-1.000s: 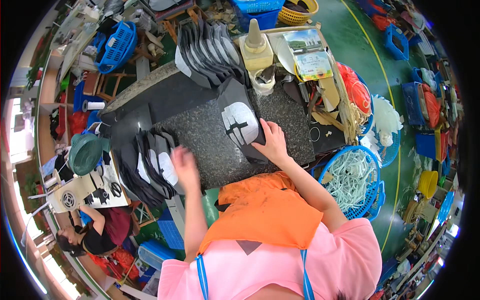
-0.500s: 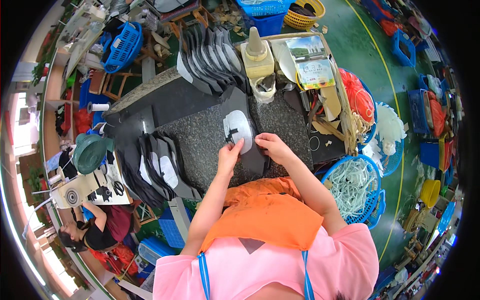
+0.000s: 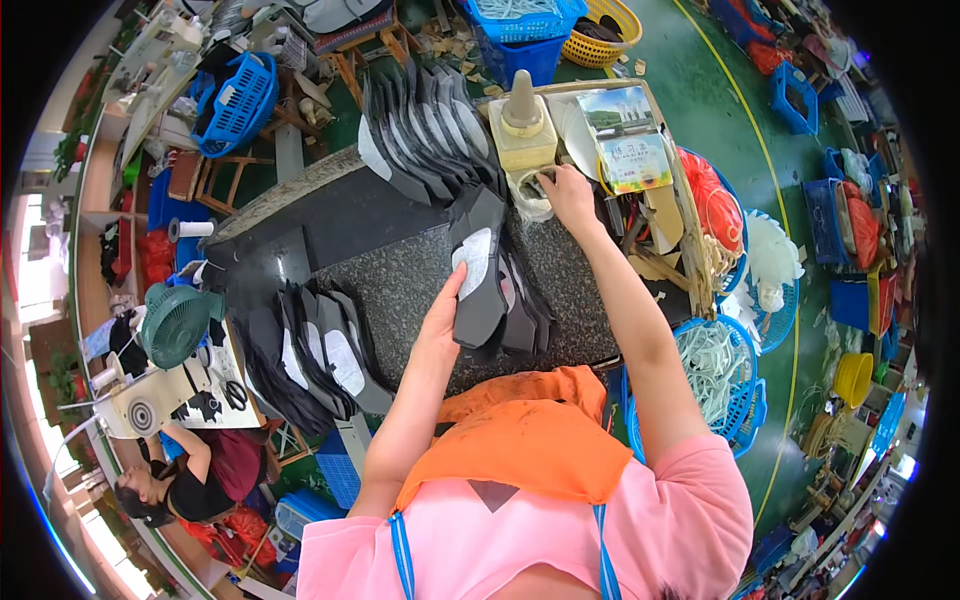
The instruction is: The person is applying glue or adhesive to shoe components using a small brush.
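My left hand (image 3: 440,312) grips the left edge of a black cut piece (image 3: 484,310), thumb on top, its fingers mostly hidden beneath. This piece looks like a shoe upper part and bears a white patch (image 3: 473,262). More dark pieces (image 3: 524,318) lie under it and to its right on the speckled slab (image 3: 390,265). Farther off, my right hand (image 3: 570,198) dips its bent fingers into a small whitish cup (image 3: 530,204); what they pinch is hidden. Behind the cup stands a cream pot (image 3: 524,142) with a cone-shaped top.
Fanned black pieces (image 3: 425,135) lie at the bench's far edge, another stack (image 3: 320,350) at its left. A booklet (image 3: 628,138) and tools are on the right. Blue baskets (image 3: 748,400) stand beside the bench. At far left a person (image 3: 200,480) sits by a sewing machine (image 3: 145,405).
My right hand has left the black piece and moved up and away to the whitish cup. My left hand still grips the piece, now at its left edge.
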The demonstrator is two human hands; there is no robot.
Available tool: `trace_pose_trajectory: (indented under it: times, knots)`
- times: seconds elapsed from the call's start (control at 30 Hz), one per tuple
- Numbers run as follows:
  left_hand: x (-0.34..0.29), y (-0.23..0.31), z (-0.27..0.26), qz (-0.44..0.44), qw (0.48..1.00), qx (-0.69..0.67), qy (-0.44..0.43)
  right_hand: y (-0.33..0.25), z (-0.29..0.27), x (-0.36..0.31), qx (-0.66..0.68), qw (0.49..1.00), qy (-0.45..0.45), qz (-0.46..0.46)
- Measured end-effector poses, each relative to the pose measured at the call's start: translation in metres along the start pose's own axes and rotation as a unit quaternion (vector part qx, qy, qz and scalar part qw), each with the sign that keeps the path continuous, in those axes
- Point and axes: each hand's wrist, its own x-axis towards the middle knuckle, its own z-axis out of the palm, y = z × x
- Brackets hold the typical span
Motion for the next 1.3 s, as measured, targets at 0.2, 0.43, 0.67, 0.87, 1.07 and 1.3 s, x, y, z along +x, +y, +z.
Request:
trace_pose_trajectory:
  times: [0.2,0.43,0.67,0.87,1.07,1.3]
  knots:
    - [-0.029,-0.01,0.023,0.252,0.956,0.147,-0.016,-0.009,-0.041,-0.055,-0.097,0.973,0.063,-0.199]
    - [-0.019,-0.037,-0.025,0.055,0.994,0.083,0.037,-0.064,-0.061,-0.077,0.419,0.875,-0.223,0.097]
    - [0.012,-0.045,-0.062,0.078,0.981,0.175,0.045,-0.059,-0.014,-0.074,0.115,0.949,-0.043,-0.29]
    - [0.019,-0.043,-0.072,0.054,0.987,0.145,0.053,-0.005,-0.041,-0.154,0.256,0.924,-0.282,-0.035]
    - [0.018,-0.041,-0.058,0.057,0.985,0.154,0.053,-0.007,-0.04,-0.165,0.236,0.929,-0.217,-0.184]
    - [0.014,-0.029,-0.067,0.031,0.992,0.121,-0.023,-0.021,-0.037,-0.157,0.093,0.914,-0.318,-0.235]
